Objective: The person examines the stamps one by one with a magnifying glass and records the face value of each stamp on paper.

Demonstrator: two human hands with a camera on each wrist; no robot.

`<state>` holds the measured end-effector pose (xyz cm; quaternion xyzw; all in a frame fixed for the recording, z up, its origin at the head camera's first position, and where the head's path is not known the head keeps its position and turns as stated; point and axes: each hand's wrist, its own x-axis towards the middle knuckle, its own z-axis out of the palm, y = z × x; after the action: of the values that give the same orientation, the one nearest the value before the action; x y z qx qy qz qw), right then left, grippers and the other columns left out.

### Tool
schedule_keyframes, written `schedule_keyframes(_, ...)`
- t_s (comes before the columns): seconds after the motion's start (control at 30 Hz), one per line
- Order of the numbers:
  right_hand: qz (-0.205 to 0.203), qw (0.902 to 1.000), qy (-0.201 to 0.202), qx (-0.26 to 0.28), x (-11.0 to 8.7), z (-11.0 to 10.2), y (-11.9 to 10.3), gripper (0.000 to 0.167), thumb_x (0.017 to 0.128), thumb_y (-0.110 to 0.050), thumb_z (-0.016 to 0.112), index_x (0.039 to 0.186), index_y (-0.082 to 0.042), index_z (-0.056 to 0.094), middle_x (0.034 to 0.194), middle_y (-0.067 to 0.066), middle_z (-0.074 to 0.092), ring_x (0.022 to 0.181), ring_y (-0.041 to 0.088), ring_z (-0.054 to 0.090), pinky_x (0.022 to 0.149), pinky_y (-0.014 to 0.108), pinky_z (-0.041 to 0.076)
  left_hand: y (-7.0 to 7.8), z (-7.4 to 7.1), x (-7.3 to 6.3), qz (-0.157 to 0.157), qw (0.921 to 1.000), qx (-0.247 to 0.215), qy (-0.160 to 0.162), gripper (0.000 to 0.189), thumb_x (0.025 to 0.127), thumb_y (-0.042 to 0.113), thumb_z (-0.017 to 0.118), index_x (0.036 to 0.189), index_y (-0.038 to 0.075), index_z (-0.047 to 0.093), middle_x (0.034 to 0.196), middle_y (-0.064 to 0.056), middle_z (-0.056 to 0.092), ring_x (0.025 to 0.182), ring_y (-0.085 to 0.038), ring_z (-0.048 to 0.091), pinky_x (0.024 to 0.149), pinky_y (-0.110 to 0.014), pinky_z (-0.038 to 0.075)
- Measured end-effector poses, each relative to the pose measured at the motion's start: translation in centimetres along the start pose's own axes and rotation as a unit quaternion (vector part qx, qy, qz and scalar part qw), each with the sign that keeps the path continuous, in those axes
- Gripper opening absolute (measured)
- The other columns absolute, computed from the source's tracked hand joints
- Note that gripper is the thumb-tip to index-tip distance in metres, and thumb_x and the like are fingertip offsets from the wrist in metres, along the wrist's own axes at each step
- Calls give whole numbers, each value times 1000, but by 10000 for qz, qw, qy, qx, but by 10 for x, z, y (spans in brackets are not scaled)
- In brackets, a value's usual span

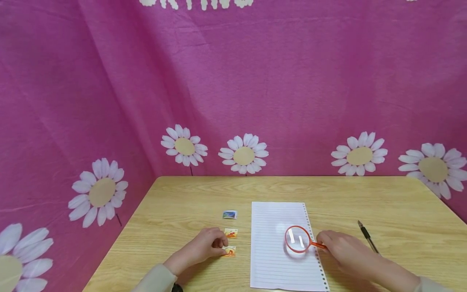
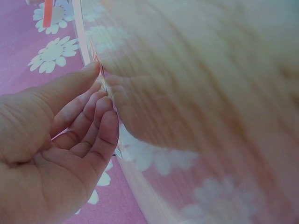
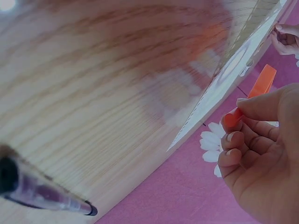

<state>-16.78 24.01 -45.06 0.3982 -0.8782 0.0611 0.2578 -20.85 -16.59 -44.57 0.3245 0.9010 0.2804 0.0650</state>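
My left hand rests low over the table, fingers loosely bent, with thumb and index fingertips at the left edge of the nearest orange-and-yellow stamp. That stamp lies flat, partly covered by the fingers. Just beyond it lie another yellow-and-red stamp and a blue-green stamp, in a column. My right hand pinches the red handle of a magnifying glass between thumb and fingers. Its round lens is above the right half of a lined sheet of paper and carries bright reflections.
A black pen lies right of the paper, beyond the right hand; it also shows close up in the right wrist view. The wooden table ends at a pink cloth with white daisies, hanging behind and at the left.
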Motion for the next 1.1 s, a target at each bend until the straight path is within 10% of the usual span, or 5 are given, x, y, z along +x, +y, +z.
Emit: schedule_keyframes(1.1, 1415, 9799, -1403, 84, -37, -24, 18, 20, 85, -13, 73, 97, -17, 57, 81, -16, 51, 70, -2, 40, 61, 22, 46, -1, 2, 0, -2, 10000, 13, 69, 12, 82, 9, 77, 86, 8, 66, 77, 1, 59, 69, 3, 46, 63, -15, 42)
